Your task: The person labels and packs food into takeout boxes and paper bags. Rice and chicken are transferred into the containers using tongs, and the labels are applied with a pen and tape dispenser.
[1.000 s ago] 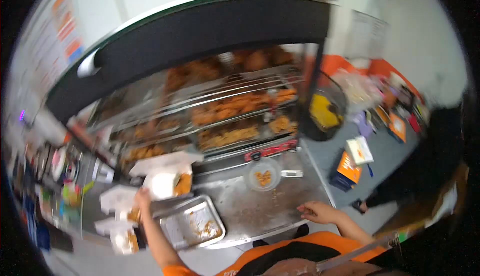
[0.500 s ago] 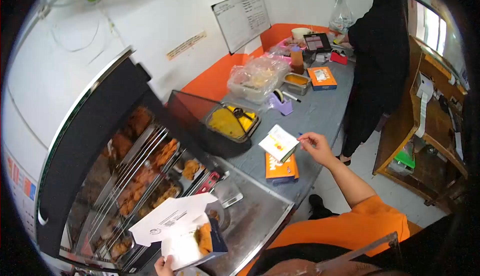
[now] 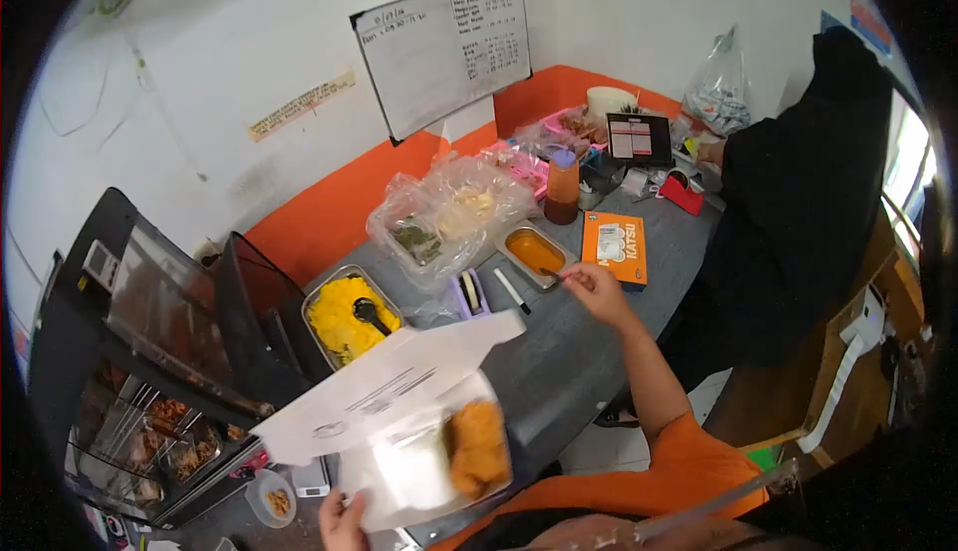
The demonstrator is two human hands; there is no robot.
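Note:
At the bottom, my left hand (image 3: 344,521) grips the near edge of an open cardboard meal box (image 3: 361,491), its white printed lid raised. A piece of golden fried chicken (image 3: 480,446) lies in the box beside a bright white mound that looks like rice (image 3: 414,451). My right hand (image 3: 599,294) is pinched around the thin handle of a spoon (image 3: 549,273) over a steel tray of orange sauce (image 3: 532,252). The spoon's bowl is hidden in the sauce. Right of the tray lies a closed orange katsu box (image 3: 621,242).
Yellow food (image 3: 344,311) with a black ladle fills a tray at left, near the heated display case (image 3: 150,331). A tape dispenser (image 3: 469,293), marker (image 3: 512,291), plastic-bagged food (image 3: 454,202) and sauce bottle (image 3: 562,188) stand on the table (image 3: 559,351). A person (image 3: 798,212) in black stands right.
My right hand has gone from a white paper on an orange box to the sauce tray. My left hand has brought the open meal box along the table. The view has turned and moved closer.

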